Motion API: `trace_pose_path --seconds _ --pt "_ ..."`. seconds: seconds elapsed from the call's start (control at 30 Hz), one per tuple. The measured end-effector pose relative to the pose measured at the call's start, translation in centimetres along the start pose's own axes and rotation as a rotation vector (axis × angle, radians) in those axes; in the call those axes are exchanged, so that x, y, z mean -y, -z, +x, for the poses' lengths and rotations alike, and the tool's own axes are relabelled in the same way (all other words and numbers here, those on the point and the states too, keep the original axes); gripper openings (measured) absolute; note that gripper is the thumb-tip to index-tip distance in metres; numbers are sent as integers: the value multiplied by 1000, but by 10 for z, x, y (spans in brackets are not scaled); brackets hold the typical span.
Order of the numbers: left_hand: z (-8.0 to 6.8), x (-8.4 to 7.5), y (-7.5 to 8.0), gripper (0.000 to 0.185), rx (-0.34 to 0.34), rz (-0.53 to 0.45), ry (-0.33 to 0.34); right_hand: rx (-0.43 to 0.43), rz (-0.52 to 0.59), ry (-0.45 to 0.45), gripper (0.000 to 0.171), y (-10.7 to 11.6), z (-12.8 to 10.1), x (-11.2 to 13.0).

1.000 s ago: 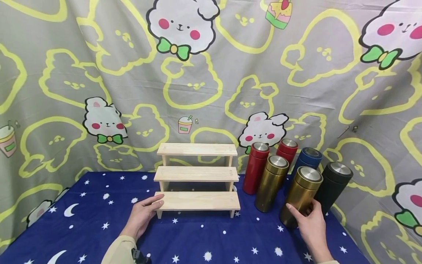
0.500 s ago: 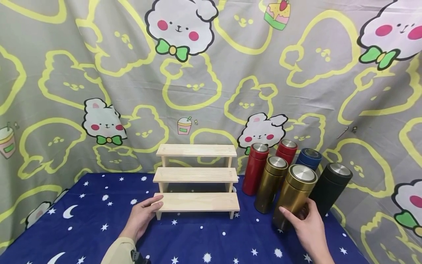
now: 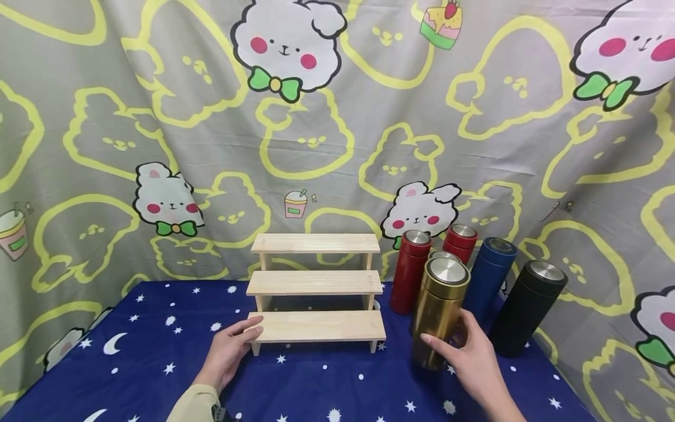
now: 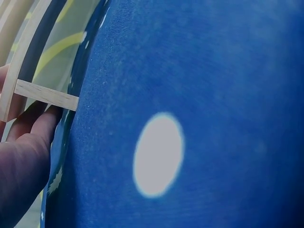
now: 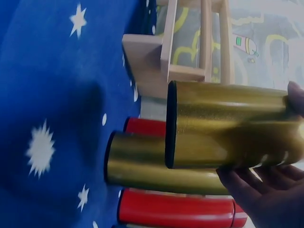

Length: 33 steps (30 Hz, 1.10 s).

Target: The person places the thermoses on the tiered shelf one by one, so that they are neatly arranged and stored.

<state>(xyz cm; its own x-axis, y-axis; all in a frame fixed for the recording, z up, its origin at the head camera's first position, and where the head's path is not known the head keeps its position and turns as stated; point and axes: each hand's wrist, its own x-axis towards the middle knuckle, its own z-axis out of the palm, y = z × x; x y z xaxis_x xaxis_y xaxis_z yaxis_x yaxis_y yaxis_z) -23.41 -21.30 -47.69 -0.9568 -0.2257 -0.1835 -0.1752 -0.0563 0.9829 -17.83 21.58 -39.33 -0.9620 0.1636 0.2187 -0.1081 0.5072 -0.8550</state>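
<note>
My right hand (image 3: 454, 346) grips a gold flask (image 3: 440, 310) with a steel lid low on its body. The flask tilts slightly and is held just off the blue star cloth (image 3: 327, 381), in front of a second gold flask (image 3: 445, 256). In the right wrist view the held gold flask (image 5: 228, 126) lies above the other gold flask (image 5: 156, 164), with my fingers (image 5: 256, 194) beneath it. My left hand (image 3: 245, 331) rests with fairly straight fingers against the left end of the lowest step of a wooden three-step rack (image 3: 316, 281). The left wrist view shows my fingers (image 4: 28, 142) by the rack's leg (image 4: 47, 95).
Two red flasks (image 3: 408, 278) (image 3: 460, 240), a blue flask (image 3: 490, 278) and a black flask (image 3: 527, 308) stand clustered right of the rack. A grey cartoon-print curtain (image 3: 337, 146) hangs close behind everything. All three steps of the rack are bare.
My right hand has carried the gold flask leftward and toward me, from beside the black flask to in front of the other gold flask. The left hand has stayed on the rack.
</note>
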Motion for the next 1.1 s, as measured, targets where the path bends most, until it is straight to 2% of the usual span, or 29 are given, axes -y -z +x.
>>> trace_pose_path --seconds 0.3,0.7,1.1 --pt "-2 0 1 51 -4 -10 -6 43 86 66 72 -22 9 16" --pt "0 1 0 49 -1 -24 -17 121 223 178 66 -35 28 49" --pt "1 2 0 48 -8 -25 -14 181 294 217 66 -54 51 70"
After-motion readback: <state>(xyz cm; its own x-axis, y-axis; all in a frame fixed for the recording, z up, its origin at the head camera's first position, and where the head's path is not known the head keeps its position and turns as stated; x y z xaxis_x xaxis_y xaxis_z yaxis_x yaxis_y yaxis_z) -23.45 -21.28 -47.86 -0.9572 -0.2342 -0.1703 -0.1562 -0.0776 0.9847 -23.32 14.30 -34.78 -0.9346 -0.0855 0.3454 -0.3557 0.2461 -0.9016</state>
